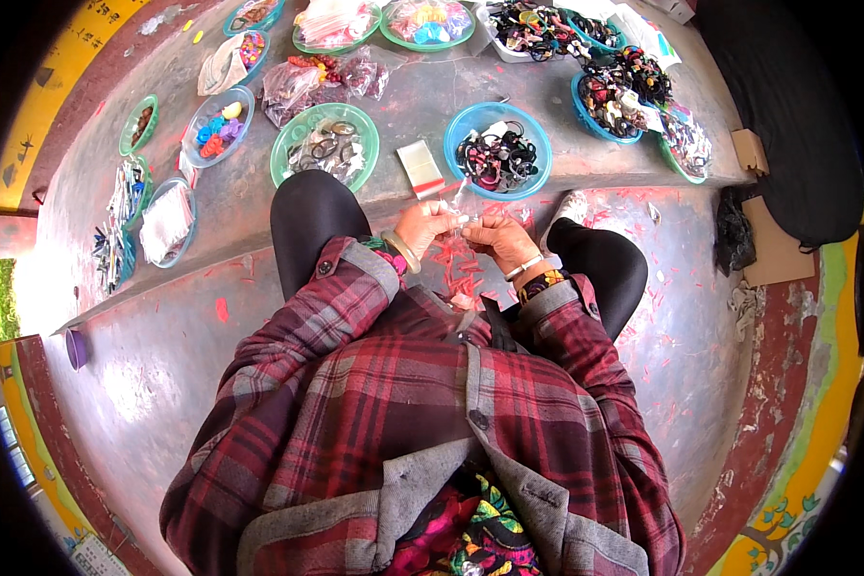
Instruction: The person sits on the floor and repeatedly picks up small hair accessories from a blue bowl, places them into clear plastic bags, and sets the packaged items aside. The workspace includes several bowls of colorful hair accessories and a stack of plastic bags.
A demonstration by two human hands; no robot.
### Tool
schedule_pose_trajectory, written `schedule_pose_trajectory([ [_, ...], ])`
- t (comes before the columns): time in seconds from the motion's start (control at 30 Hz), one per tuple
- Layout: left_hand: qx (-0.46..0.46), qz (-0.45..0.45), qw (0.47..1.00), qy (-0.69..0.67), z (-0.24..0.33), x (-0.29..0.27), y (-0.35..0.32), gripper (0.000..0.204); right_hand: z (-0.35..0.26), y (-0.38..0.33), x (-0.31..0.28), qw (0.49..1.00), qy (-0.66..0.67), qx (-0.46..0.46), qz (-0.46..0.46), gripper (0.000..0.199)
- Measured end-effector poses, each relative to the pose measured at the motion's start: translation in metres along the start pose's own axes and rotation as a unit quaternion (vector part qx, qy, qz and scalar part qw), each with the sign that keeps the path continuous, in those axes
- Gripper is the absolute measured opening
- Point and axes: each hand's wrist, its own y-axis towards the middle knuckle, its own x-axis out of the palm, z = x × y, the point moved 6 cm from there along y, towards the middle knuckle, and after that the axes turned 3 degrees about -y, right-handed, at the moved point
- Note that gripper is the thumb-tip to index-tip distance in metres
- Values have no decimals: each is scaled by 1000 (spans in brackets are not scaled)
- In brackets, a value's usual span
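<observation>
My left hand [420,230] and my right hand [504,240] meet between my knees, fingertips pinched. Between them is a small clear plastic bag [460,205], partly hidden by my fingers; what is inside it I cannot make out. Just beyond my left hand, a flat stack of small clear bags [418,163] with a red edge lies on the raised ledge. To its right stands a blue basin [454,177] of dark hair ties and small pieces. Left of the stack is a green basin [276,154] holding bands and pale packets.
Red scraps [463,278] litter the floor below my hands. More basins of hair ties [616,106], packets [168,223] and colourful pieces [219,130] line the ledge [403,106]. A black plastic bag [734,230] and cardboard [780,248] are at the right.
</observation>
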Motion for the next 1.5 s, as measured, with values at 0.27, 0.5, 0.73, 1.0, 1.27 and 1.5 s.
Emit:
schedule_pose_trajectory([
  [0.27,-3,-6,1000,8,3,2,-1,19,0,0,0,1000,-10,5,-18,14],
  [0.5,10,-17,1000,10,4,4,-2,17,-1,2,-1,999,-7,-18,-31,14],
  [0.73,0,-53,998,-18,12,16,-7,16,-3,3,-3,997,71,-27,-12,11],
  [1.0,2,-46,999,0,12,18,-8,18,-6,3,-5,997,51,-59,1,6],
  [1.27,-9,-56,998,-8,9,19,-8,19,-5,6,-8,995,56,-78,3,3],
  [1.5,46,62,992,97,9,-6,1,24,-27,3,-24,913,-299,-143,236,19],
])
